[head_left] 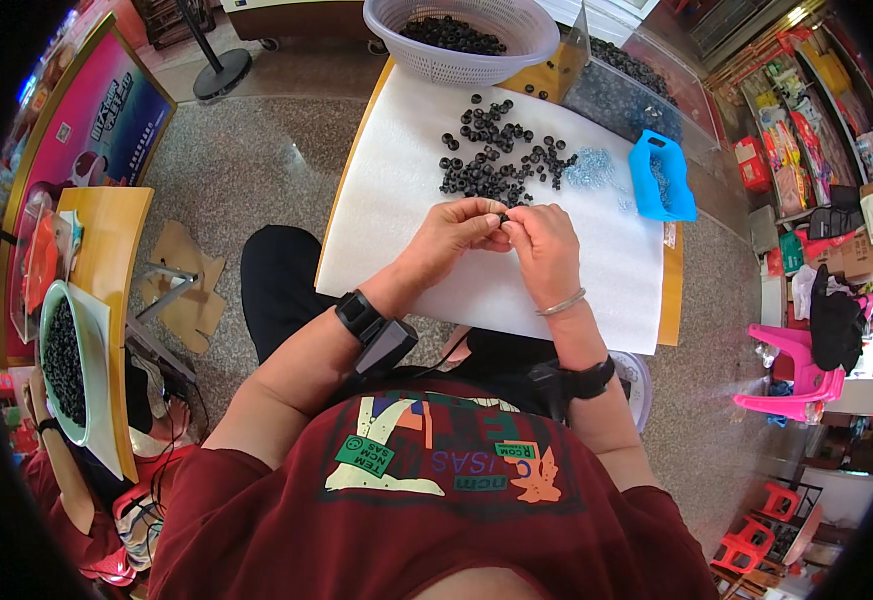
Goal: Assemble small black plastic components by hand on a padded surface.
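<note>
My left hand [463, 229] and my right hand [545, 240] meet over the near middle of a white-covered table [386, 190]. Between their fingertips is a small round black piece [503, 218], mostly hidden by thumbs and fingers; both hands pinch at it. Just beyond them lies a loose pile of small round black pieces [486, 180], some showing a hole or ring. To its right is a small heap of clear bluish bits [590, 168]. More such bits sit in a blue plastic basket [678, 205] near the table's right edge.
A pale perforated basket [396, 50] of black pieces stands at the far edge, beside a clear bin [636, 100] with more. On the left, another person's arm [71, 475] is by a side table [116, 240] holding a tub [96, 380] of dark pieces. Pink stools [791, 385] stand right.
</note>
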